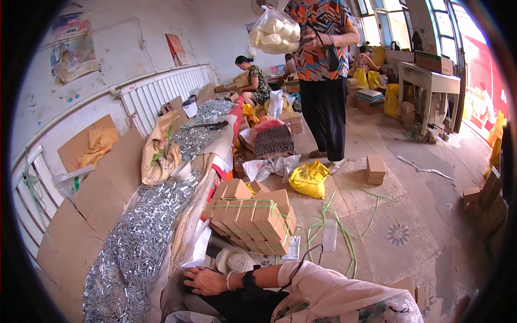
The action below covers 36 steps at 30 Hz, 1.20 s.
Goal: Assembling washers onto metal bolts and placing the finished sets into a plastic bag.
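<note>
My right hand [205, 281] reaches in from the lower right, its palm down. Its fingers are slightly bent and a little apart, and nothing shows in them. The hand rests on a dark surface beside the cloth-lined edge of a long heap of small silvery metal pieces [142, 231], tube- or pin-like in shape. A bracelet and a black band circle the wrist. Just beyond the hand stands a whitish round container [235, 260], partly hidden by my arm. My left hand is out of view.
Stacked brown cardboard boxes [250, 218], tied with green strap, stand past my hand. A yellow bag [309, 179] and loose green straps [344, 237] lie on the floor. A person [323, 70] stands ahead holding a clear bag of pale round items [274, 33]. Others sit farther back.
</note>
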### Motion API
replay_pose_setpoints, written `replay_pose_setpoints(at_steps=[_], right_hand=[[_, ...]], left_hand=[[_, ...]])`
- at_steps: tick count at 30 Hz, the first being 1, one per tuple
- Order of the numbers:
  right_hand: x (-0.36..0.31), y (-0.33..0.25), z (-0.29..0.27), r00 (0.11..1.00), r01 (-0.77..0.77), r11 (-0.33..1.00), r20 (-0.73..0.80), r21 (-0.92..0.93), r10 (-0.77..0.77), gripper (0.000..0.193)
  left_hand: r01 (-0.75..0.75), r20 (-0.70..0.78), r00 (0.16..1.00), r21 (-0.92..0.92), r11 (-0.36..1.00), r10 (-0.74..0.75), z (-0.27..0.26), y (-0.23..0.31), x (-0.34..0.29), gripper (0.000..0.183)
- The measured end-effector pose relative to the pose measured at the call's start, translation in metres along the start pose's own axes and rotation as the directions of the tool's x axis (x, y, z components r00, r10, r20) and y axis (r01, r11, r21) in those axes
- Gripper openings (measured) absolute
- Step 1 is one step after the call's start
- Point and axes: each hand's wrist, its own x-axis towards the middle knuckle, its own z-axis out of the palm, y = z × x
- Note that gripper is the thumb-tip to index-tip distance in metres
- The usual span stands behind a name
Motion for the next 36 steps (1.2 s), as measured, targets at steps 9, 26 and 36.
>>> replay_pose_setpoints(at_steps=[9, 26, 36], right_hand=[[0.003, 0.005, 0.018, 0.967, 0.107, 0.991, -0.223, -0.082, -0.123, 0.034], [0.002, 0.006, 0.021, 0.954, 0.111, 0.987, -0.265, -0.116, -0.139, 0.031], [0.001, -0.001, -0.002, 0.998, -0.020, 1.000, 0.057, -0.008, 0.020, 0.042]], left_hand=[[0.003, -0.053, 0.999, -0.039, 0.999, -0.005, 0.008, 0.002, -0.011, 0.012], [-0.011, 0.047, 0.999, -0.009, 1.000, 0.011, 0.013, 0.007, -0.018, 0.009], [0.008, -0.004, 1.000, 0.040, 0.999, -0.008, 0.010, 0.002, -0.010, 0.006]])
